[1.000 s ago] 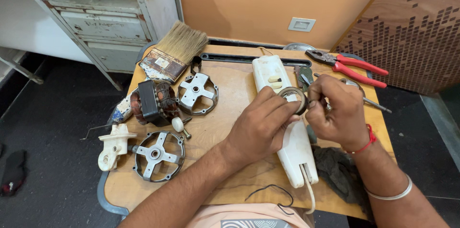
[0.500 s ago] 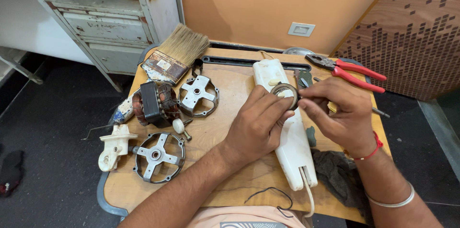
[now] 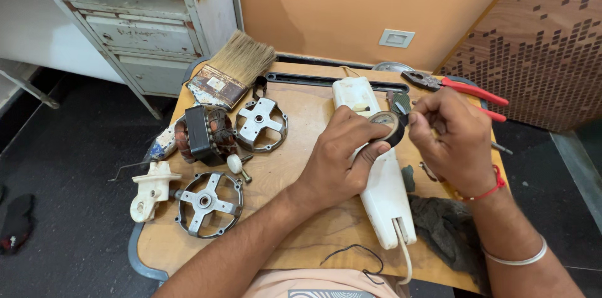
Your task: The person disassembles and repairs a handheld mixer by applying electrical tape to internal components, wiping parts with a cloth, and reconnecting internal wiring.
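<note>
left hand point(image 3: 335, 163): laid over the middle of the long white casing point(image 3: 379, 179); the fingers are closed around a roll of black tape point(image 3: 387, 125), which is gripped at its lower edge and held up just above the casing.
right hand point(image 3: 448, 141): raised just right of the tape roll; thumb and fingertips are pinched together near the roll's rim. what is pinched between them cannot be told, as it is too small to see.
tape roll: held between the two hands, over the upper half of the white casing, its open side turned toward the camera.
white casing: laid lengthwise on the wooden board point(image 3: 301, 241), with a white cord point(image 3: 404, 254) seen leaving its near end.
motor core point(image 3: 204, 135): set well left of the casing, copper windings showing around a dark block.
metal brackets: one cross-shaped ring point(image 3: 260, 124) is placed between the motor core and the casing; a second point(image 3: 208, 203) lies nearer the board's front, left of the left forearm.
white plastic part point(image 3: 150, 188): found at the board's left edge, just beside the nearer bracket.
paintbrush point(image 3: 232, 72): rested at the far left corner of the board, bristles pointed away.
red pliers point(image 3: 458, 88): laid beyond the right hand, at the far right of the board.
dark rag point(image 3: 448, 229): bunched right of the casing's near end, under the right forearm.
black wire point(image 3: 351, 254): looped at the front edge, just left of the cord.
</note>
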